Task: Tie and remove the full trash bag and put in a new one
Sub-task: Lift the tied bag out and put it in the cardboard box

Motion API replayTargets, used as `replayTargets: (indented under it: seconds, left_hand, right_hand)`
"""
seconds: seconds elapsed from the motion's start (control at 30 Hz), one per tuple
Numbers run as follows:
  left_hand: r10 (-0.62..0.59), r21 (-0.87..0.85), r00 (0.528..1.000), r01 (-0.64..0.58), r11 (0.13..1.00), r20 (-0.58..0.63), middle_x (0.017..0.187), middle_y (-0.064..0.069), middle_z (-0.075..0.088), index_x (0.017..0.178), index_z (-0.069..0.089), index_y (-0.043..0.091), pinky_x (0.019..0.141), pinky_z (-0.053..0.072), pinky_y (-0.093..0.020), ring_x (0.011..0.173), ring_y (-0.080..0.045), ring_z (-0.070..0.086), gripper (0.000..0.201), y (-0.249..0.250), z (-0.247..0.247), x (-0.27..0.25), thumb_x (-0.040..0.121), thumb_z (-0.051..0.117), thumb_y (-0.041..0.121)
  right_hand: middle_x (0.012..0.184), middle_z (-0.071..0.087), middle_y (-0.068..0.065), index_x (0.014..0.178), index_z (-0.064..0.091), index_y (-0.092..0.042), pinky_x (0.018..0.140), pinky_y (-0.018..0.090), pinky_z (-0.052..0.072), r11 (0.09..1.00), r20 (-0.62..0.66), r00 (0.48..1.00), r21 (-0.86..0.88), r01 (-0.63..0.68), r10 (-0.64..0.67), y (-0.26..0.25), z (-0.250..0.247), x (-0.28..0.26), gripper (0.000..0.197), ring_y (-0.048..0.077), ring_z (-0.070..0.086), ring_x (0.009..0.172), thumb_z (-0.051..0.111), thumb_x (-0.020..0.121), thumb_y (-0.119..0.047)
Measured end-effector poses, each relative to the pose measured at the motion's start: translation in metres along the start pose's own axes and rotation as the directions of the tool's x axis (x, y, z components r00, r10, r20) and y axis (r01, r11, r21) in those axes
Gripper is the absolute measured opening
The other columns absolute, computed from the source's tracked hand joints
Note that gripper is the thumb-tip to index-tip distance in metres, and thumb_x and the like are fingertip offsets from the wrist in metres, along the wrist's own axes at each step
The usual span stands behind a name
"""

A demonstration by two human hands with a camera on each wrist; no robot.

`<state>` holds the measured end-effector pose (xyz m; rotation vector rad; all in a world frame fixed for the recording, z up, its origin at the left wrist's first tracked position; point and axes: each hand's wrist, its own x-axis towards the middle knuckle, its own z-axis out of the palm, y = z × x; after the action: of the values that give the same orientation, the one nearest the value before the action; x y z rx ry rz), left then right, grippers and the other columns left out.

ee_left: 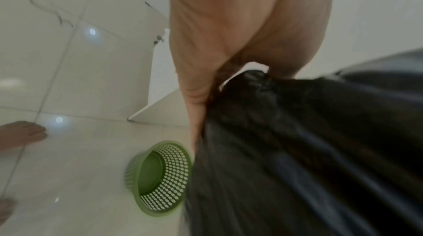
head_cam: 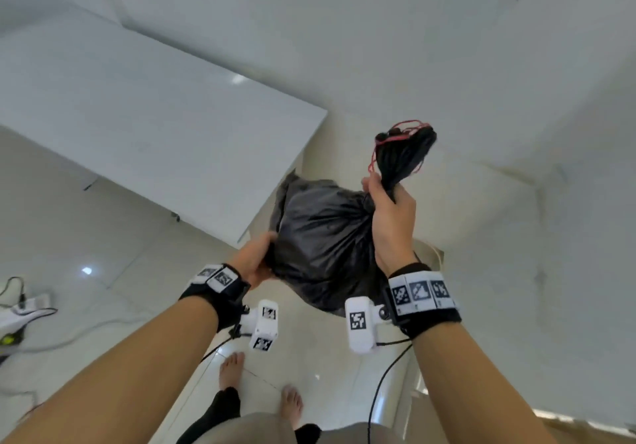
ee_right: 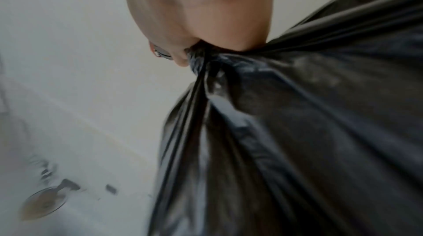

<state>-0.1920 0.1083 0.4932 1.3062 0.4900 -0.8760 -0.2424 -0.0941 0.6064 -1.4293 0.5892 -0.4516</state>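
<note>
The right hand (head_cam: 390,216) grips the trash bag (head_cam: 323,237) by its gathered neck. The left hand (head_cam: 256,259) holds its lower corner. The bin (ee_left: 158,178) sits empty below them.

The right hand (head_cam: 390,216) grips the gathered neck of a black trash bag (head_cam: 323,240) held in the air, red drawstring (head_cam: 395,135) looping around the bunched top. The left hand (head_cam: 256,259) holds the bag's lower left side. Bare feet (head_cam: 231,369) stand on the tiled floor (head_cam: 86,237) beside a white surface (head_cam: 144,116).
</note>
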Motion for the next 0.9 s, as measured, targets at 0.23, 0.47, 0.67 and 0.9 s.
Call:
replayTargets:
  seconds: [0.23,0.47,0.67,0.9]
  left_hand:
    - [0.101,-0.074,0.956,-0.126,0.989,-0.276,0.107,-0.029,0.064,0.116,0.057,-0.013,0.066,0.062,-0.042,0.087,-0.037,0.064,0.036,-0.05,-0.054,-0.044,0.087,0.038,-0.018]
    - [0.046,-0.128,0.849,-0.133,0.983,-0.527,0.087,-0.027,0.063,0.09,0.062,-0.013,0.042,0.054,-0.028,0.06,-0.03,0.064,0.018,-0.096,-0.123,-0.069,0.088,0.045,-0.018]
    - [0.052,-0.047,0.78,-0.104,0.993,-0.623,0.099,-0.021,0.073,0.092,0.072,-0.008,0.09,0.057,-0.041,0.091,-0.027,0.07,0.016,-0.14,-0.2,-0.073,0.085,0.07,0.007]
    - [-0.212,-0.344,0.746,-0.024,0.939,-0.631,0.098,-0.02,0.069,0.1,0.063,-0.005,0.075,0.059,-0.042,0.078,-0.033,0.071,0.013,-0.135,-0.27,-0.086,0.094,0.052,0.0]
  right_hand:
    - [0.054,0.046,0.008,0.067,0.051,-0.013,0.054,0.035,0.036,0.99,0.342,0.935,0.06,-0.124,0.097,0.0,0.057,-0.023,0.039,0.024,0.04,0.05,0.062,0.1,-0.032]
    - [0.062,0.047,0.009,0.068,0.048,-0.011,0.056,0.035,0.039,0.959,0.678,0.69,-0.08,-0.273,0.253,0.02,0.128,-0.057,0.036,0.025,0.047,0.051,0.06,0.1,-0.02]
    - [0.049,0.035,0.003,0.065,0.043,-0.014,0.054,0.032,0.032,0.955,0.72,0.637,-0.279,-0.098,0.275,0.046,0.179,-0.107,0.045,0.021,0.035,0.047,0.072,0.091,-0.037]
    - [0.044,0.039,-0.009,0.045,0.03,-0.027,0.053,0.028,0.03,0.861,0.872,0.448,-0.372,0.347,0.196,0.093,0.26,-0.16,0.062,0.014,0.038,0.047,0.071,0.092,-0.036]
